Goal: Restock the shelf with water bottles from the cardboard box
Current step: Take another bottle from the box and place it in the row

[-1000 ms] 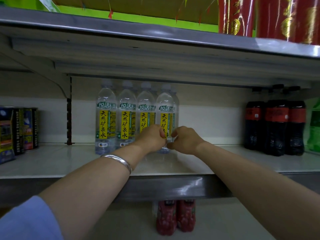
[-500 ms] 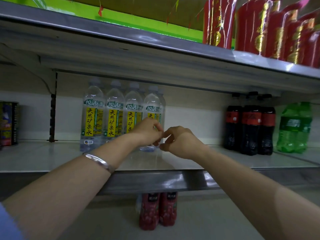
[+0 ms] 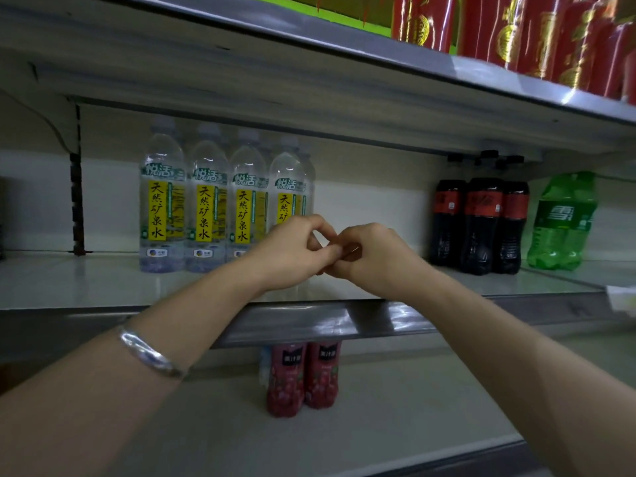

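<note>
Shelf (image 3: 103, 287) with upright water bottles (image 3: 220, 201) rowed toward back-left edge
Both hands empty, fingers curled, fingertips meeting; left hand (image 3: 292, 253) nearest, overlapping rightmost bottle; right hand (image 3: 375, 256) beside, bare shelf rightward; box unseen

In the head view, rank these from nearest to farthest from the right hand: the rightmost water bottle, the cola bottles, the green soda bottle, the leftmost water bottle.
From the right hand:
1. rightmost water bottle, just to its left
2. cola bottles, to its right
3. green soda bottle on the far right and leftmost water bottle on the far left: too close to call
</note>
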Demonstrator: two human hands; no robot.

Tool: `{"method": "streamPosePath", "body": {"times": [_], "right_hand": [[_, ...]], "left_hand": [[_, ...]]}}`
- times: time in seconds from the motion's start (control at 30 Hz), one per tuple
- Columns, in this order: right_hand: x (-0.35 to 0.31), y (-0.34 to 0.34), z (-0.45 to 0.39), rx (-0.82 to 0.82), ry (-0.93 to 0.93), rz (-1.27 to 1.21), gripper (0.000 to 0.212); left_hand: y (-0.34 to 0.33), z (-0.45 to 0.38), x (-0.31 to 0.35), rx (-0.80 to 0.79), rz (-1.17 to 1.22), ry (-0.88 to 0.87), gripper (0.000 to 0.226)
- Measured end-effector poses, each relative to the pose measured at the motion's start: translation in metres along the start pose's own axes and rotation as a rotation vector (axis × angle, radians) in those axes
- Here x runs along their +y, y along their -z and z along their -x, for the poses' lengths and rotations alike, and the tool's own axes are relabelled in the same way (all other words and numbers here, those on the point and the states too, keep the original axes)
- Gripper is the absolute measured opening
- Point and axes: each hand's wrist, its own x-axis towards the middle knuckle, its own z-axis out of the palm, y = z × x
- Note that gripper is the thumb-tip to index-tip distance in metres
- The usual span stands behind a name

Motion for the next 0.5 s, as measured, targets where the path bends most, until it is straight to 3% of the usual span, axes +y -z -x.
{"method": "streamPosePath", "body": {"times": [0.17, 0.5], "right_hand": [[0.003, 0.002, 0.02, 0.025, 0.022, -0.03, 0.021], [0.015, 0.009, 0.071, 0.095, 0.02, -0.036, 0.026]], "left_hand": [[-0.008, 0.011, 0.002, 0.005, -0.058, -0.067, 0.018], [-0.029, 0.042, 0.019, 0.021, -0.065, -0.196, 0.02]]}}
